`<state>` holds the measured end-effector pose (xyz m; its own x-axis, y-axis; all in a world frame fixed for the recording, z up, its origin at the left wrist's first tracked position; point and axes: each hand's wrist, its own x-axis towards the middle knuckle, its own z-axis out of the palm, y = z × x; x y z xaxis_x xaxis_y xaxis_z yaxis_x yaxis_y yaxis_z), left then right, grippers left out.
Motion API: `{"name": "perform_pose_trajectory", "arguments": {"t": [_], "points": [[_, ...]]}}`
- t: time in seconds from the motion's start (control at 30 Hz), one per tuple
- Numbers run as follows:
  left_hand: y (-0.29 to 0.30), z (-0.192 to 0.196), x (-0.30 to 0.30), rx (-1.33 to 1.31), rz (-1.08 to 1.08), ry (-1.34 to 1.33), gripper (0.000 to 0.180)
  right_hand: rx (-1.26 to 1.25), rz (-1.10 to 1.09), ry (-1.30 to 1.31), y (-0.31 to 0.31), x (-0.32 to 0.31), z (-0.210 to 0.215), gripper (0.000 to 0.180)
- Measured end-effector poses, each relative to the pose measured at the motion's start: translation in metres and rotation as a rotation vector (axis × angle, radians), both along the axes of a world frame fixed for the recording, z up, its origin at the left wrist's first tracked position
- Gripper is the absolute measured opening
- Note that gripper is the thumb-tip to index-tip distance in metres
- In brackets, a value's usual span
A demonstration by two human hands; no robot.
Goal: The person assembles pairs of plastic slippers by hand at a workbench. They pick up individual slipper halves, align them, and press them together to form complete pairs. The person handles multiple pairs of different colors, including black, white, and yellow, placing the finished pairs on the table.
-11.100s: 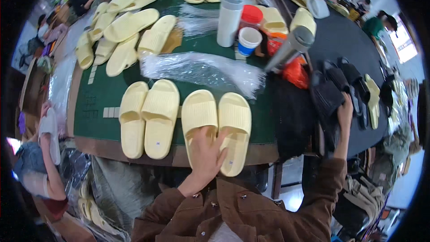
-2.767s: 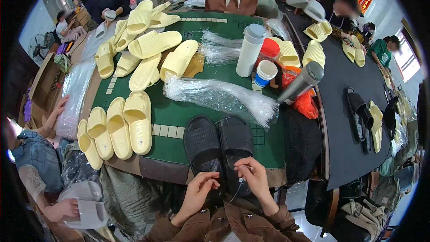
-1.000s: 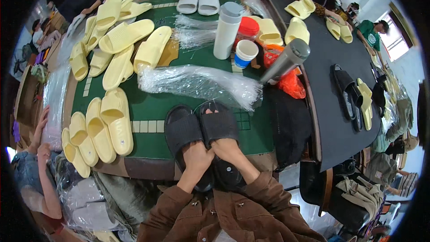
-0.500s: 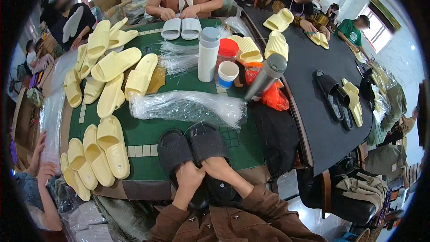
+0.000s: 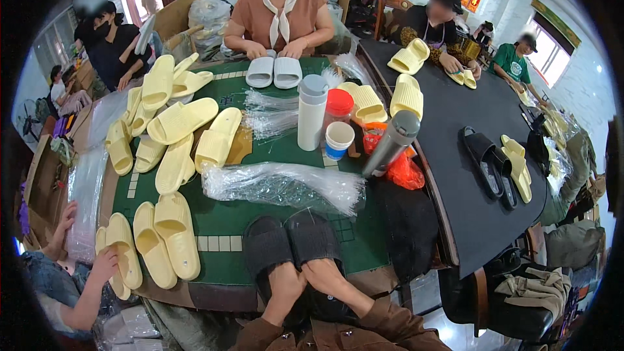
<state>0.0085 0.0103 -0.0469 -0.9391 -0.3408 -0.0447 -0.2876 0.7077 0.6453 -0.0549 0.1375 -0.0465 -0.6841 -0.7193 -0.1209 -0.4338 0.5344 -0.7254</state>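
Observation:
A pair of black slides lies side by side at the near edge of the green table mat, toes away from me. My left hand (image 5: 286, 288) reaches under the strap of the left black slipper (image 5: 267, 240) and is closed on it. Likewise my right hand (image 5: 329, 280) goes into the right black slipper (image 5: 314, 237) and grips it. Both hands meet at the inner sides; the straps hide most of my fingers. Thin clear strands rise by the right toe. Beyond the toes lies a bundle of clear plastic strands (image 5: 279, 183) in film.
Several yellow slippers (image 5: 184, 114) cover the left side. A white bottle (image 5: 312, 114), a paper cup (image 5: 338, 141) and a grey flask (image 5: 392, 143) stand behind the bundle. Co-workers sit around; one across holds grey slippers (image 5: 273, 72). A black table (image 5: 448, 104) adjoins at right.
The view has tilted up, so the table sits lower in it. At the left, a neighbour's hand has come onto a yellow slipper. My hands stay inside the black slippers.

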Motion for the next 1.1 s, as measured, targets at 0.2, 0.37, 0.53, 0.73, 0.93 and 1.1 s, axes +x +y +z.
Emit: {"name": "perform_pose_trajectory", "arguments": {"t": [0.2, 0.37, 0.53, 0.73, 0.93, 1.1], "points": [[-0.003, 0.01, 0.001, 0.025, -0.042, -0.11, 0.049, -0.052, -0.028, 0.1, 0.002, 0.002, 0.001, 0.027], [-0.001, 0.01, 0.001, 0.036, -0.015, -0.092, 0.049, 0.067, 0.125, 0.187, 0.005, -0.001, 0.002, 0.02], [0.003, -0.009, 0.002, 0.018, 0.062, -0.006, 0.043, -0.019, 0.084, 0.286, 0.004, 0.006, -0.005, 0.019], [0.009, -0.016, 0.002, -0.001, 0.097, 0.026, 0.036, -0.034, 0.072, 0.285, 0.004, 0.009, -0.011, 0.017], [0.008, -0.023, 0.001, -0.106, 0.079, 0.108, 0.04, -0.064, 0.065, 0.225, 0.005, 0.008, -0.015, 0.016], [0.003, -0.009, 0.004, -0.033, 0.036, 0.003, 0.043, -0.099, 0.055, 0.361, 0.006, 0.008, -0.016, 0.018]]}}
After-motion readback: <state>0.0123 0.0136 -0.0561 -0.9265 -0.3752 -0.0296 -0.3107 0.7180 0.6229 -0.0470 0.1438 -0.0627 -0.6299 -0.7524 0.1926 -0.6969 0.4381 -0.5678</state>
